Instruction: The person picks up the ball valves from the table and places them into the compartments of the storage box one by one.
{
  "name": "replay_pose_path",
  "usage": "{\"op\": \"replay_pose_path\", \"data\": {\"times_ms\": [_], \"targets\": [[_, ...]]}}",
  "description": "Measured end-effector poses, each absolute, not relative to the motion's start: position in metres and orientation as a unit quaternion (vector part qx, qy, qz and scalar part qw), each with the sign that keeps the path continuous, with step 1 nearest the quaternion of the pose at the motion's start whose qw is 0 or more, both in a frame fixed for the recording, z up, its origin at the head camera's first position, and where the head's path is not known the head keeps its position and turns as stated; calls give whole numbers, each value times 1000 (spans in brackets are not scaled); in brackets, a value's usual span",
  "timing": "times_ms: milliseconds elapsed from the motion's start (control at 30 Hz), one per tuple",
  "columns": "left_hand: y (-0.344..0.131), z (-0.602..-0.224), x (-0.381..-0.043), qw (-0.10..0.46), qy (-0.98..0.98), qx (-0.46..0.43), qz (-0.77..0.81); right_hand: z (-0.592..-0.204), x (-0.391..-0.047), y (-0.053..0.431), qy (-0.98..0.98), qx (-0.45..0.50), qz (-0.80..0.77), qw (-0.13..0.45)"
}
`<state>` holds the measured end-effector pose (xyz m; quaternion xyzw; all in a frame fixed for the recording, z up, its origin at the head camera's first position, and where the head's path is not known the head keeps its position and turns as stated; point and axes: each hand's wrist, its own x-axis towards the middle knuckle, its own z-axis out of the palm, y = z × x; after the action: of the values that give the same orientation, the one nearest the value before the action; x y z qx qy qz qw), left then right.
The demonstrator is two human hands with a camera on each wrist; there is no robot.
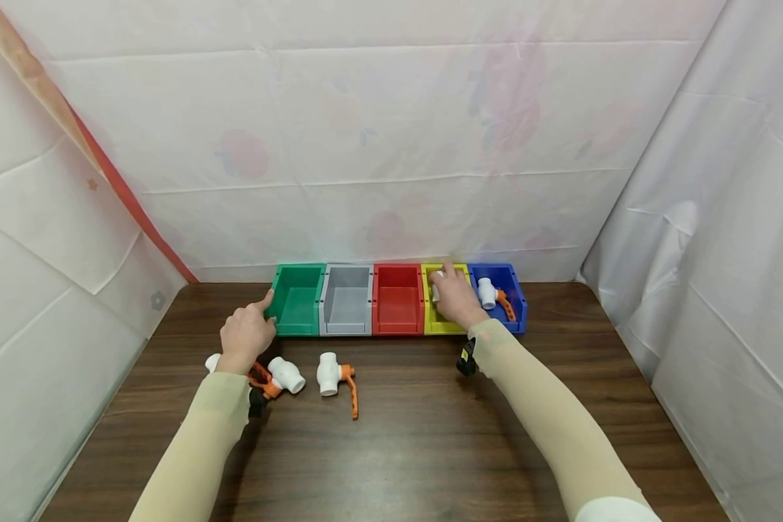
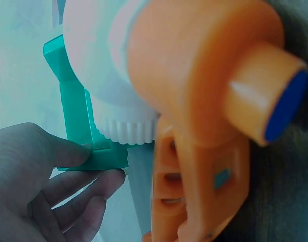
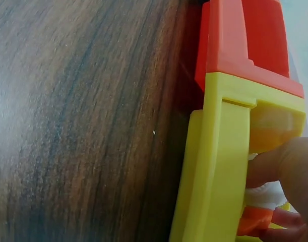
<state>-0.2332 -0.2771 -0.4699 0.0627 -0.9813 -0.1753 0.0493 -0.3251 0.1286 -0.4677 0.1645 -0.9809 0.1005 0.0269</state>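
Note:
My left hand [image 1: 244, 337] is at the near left corner of the green bin [image 1: 299, 299], thumb and fingers pinching its edge in the left wrist view. My right hand [image 1: 457, 296] reaches down into the yellow bin [image 1: 445, 328]. Its fingers hold a white ball valve [image 1: 436, 286] there, whose orange part [image 3: 255, 221] shows low in the right wrist view. Close to the left wrist lies another ball valve [image 1: 286, 375] with an orange lever, and a large orange-handled valve [image 2: 189, 65] fills much of the left wrist view.
Between green and yellow stand a grey bin [image 1: 347, 299] and a red bin [image 1: 398, 299]. The blue bin [image 1: 520, 319] at the right end holds a ball valve [image 1: 487, 293]. A ball valve [image 1: 329, 374] lies before the grey bin. A white piece [image 1: 212, 362] peeks out behind the left hand.

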Motion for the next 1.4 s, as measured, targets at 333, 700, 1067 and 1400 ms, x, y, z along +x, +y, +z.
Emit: {"op": "replay_pose_path", "data": {"times_ms": [333, 700, 1067, 1400], "targets": [[-277, -470, -232, 51, -981, 60, -176, -473, -324, 125, -986, 139, 92, -3], [-279, -468, -233, 54, -980, 64, -178, -471, -324, 122, -985, 128, 116, -12], [-278, -475, -235, 43, -981, 65, -179, -477, -323, 123, -982, 110, 146, -50], [-277, -475, -237, 39, -981, 66, -179, -487, -326, 124, -985, 99, 139, -35]]}}
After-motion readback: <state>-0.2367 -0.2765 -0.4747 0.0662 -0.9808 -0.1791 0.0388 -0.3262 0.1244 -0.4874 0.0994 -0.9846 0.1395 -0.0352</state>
